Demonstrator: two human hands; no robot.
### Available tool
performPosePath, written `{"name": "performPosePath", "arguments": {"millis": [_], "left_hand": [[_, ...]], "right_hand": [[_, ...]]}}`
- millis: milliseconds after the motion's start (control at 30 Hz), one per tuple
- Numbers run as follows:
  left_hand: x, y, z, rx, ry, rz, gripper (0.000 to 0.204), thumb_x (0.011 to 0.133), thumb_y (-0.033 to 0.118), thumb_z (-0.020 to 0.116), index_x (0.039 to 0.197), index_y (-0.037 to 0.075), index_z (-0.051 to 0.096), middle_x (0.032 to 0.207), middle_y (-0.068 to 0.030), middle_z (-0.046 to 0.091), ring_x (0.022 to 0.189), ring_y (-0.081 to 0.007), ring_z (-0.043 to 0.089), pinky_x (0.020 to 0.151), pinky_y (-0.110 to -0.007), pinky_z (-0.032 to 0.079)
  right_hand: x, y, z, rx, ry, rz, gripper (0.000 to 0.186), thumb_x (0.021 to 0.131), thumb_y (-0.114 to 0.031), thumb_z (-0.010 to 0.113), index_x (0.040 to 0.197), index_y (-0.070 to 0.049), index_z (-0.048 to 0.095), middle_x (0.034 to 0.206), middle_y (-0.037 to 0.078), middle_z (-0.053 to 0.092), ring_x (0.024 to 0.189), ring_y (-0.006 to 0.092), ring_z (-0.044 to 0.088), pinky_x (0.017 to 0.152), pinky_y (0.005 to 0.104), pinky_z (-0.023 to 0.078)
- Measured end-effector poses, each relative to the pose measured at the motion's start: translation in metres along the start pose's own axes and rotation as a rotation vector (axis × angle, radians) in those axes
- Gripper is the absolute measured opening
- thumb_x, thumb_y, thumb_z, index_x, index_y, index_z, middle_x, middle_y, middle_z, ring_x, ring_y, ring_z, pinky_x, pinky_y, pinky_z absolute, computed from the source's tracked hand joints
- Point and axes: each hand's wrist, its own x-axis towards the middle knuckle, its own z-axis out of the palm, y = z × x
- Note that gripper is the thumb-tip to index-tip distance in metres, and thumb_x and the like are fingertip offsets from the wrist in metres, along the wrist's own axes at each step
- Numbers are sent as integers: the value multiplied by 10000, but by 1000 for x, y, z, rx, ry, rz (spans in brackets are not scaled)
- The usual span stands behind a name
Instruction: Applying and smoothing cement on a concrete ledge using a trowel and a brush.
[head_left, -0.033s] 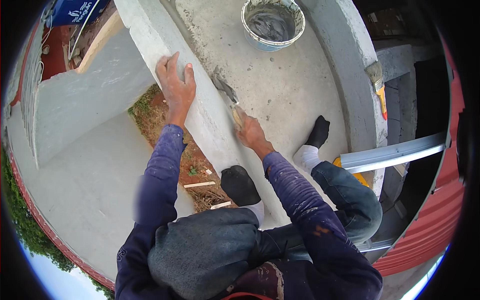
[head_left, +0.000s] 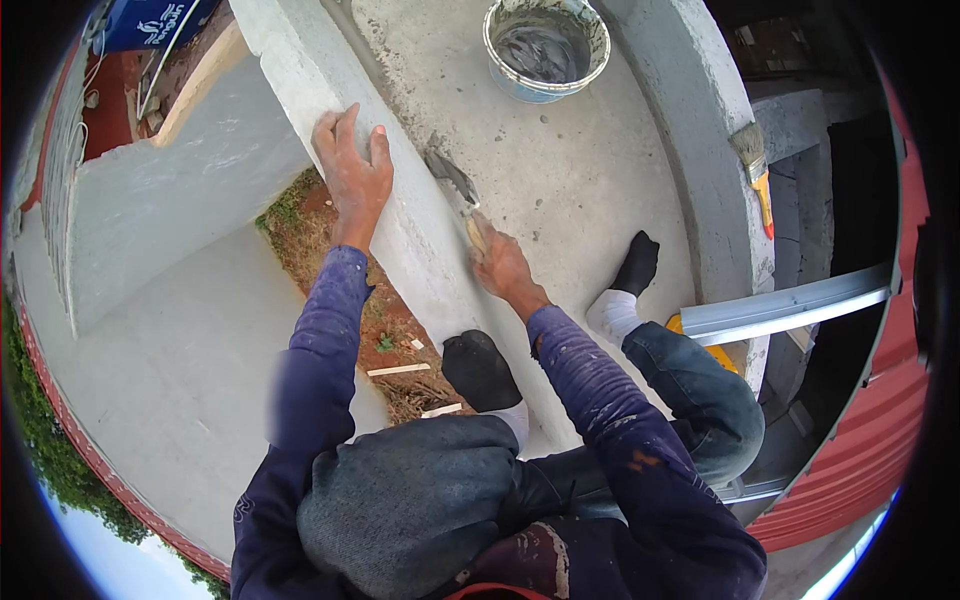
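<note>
My left hand lies on top of the low grey cement wall, its fingers apart and holding nothing. In my right hand is a small trowel, gripped by its pale wooden handle. The trowel's grey-smeared blade points up and away, along the inner foot of the wall where it meets the concrete floor. A patch of wet mortar lies around the blade tip. Farther off on the floor stands a bucket with wet grey mortar inside and a crusted rim.
A paintbrush with a yellow and red handle rests on the right-hand wall. Near my right knee a metal channel juts out over something yellow. My feet in dark socks straddle the near wall. Beyond its left side, bare soil shows below.
The trowel blade has turned slightly and shows more of its face. My hands stay in nearly the same places.
</note>
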Motion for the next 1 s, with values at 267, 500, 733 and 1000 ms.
{"name": "performPosePath", "arguments": {"millis": [267, 500, 733, 1000], "left_hand": [[-2, -1, -1, 49, 32, 57, 459, 914, 133, 700, 1334, -13, 588, 1330, -225, 472, 1322, -420, 428, 1102, -516, 388], [-1, 1, -3, 47, -6, 27, 457, 923, 148, 699, 1347, 21, 587, 1362, -249, 474, 1326, -428, 437, 1108, -514, 381], [-3, 1, -2, 97, 24, 78, 436, 914, 130, 694, 1311, -20, 593, 1313, -215, 488, 1314, -412, 444, 1100, -506, 395], [-2, 2, 3, 122, 27, 72, 394, 944, 148, 682, 1314, 32, 610, 1336, -230, 500, 1303, -411, 468, 1070, -527, 429]], "right_hand": [[-32, -9, -29, 158, 84, -60, 710, 919, -161, 672, 1563, -117, 379, 1042, 264, 700, 895, 402, 707, 822, 481, 563], [-77, -39, -153, 1061, -18, 1, 650, 933, -79, 665, 1539, -48, 435, 830, 69, 652, 551, 116, 556, 418, 282, 414], [23, -80, -242, 1048, 97, 66, 487, 1026, -115, 548, 1479, 26, 437, 1011, 159, 648, 801, 165, 642, 596, 280, 519], [-50, 10, -245, 1002, 760, 390, 305, 1016, -241, 647, 1144, 34, 616, 916, 113, 639, 848, 192, 669, 692, 335, 580]]}}
